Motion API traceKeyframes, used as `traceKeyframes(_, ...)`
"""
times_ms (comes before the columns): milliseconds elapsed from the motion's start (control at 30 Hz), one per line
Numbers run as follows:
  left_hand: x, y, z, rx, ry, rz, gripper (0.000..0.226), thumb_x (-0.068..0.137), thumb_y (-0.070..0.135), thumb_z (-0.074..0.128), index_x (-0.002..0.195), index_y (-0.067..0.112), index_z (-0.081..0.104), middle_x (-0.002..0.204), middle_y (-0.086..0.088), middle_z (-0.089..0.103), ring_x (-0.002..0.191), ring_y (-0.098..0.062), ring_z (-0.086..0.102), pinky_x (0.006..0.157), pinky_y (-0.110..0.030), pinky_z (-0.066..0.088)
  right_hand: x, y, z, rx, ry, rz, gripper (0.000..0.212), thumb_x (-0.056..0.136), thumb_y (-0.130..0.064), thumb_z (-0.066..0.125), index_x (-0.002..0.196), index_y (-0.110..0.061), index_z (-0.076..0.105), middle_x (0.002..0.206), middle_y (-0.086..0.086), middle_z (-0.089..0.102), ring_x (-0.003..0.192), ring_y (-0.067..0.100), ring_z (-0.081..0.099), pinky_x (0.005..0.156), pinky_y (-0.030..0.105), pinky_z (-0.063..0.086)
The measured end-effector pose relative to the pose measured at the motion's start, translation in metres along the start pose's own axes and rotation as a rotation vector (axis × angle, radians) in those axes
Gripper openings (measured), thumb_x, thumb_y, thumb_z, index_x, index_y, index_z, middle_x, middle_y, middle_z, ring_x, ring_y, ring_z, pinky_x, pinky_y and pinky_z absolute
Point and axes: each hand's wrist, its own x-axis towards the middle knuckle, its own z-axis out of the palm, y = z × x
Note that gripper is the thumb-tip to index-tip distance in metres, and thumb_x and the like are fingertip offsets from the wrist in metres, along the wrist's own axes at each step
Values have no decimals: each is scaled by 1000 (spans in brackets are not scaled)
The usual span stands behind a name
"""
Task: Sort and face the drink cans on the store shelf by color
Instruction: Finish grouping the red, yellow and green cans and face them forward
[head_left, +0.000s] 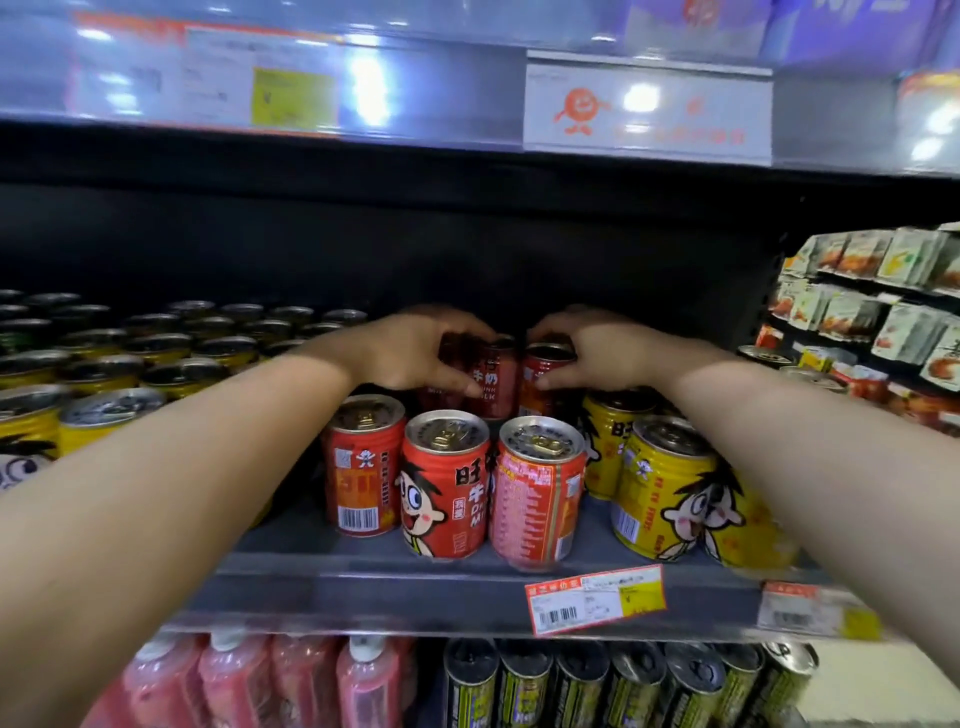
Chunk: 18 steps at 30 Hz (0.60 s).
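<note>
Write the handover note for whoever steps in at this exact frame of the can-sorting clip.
Left hand: gripping a red can in the back row.
Right hand: gripping the red can beside it.
Front row: three red cans grouped at centre; only the middle one shows its cartoon face, the outer two show barcode or text.
Yellow cans sit left and right of the reds.
Left: set the held cans, turn the outer two front reds face-out.

Near row: three cans (447, 478) are standing at the shelf (415, 587) edge.
Behind them: two cans (511, 382) are sitting farther back.
</note>
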Motion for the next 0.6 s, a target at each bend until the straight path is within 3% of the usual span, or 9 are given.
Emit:
traceKeyframes(233, 2, -2, 0, -31, 5, -29, 66, 75, 40, 74, 134, 41, 43, 128, 16, 48, 112, -5, 47, 89, -22, 37, 9, 2, 6, 43, -97, 94, 57, 83, -50, 63, 132, -23, 52, 143, 1, 45, 124, 20, 46, 91, 23, 37)
traceKeyframes(467, 2, 1, -1, -50, -7, -64, 68, 76, 38, 74, 135, 38, 41, 134, 9, 49, 111, -7, 46, 88, -23, 37, 9, 7, 7, 276, -9, 110, 16, 81, -29, 73, 94, -23, 69, 103, -15, 55, 102, 6, 54, 80, 20, 40)
traceKeyframes(600, 2, 0, -1, -86, -12, -70, 69, 75, 36, 75, 135, 38, 41, 132, 10, 51, 112, -7, 48, 90, -25, 40, 1, -1, 2, 253, -21, -3, 19, 79, -29, 74, 96, -21, 71, 95, -14, 60, 94, 7, 58, 71, 12, 42)
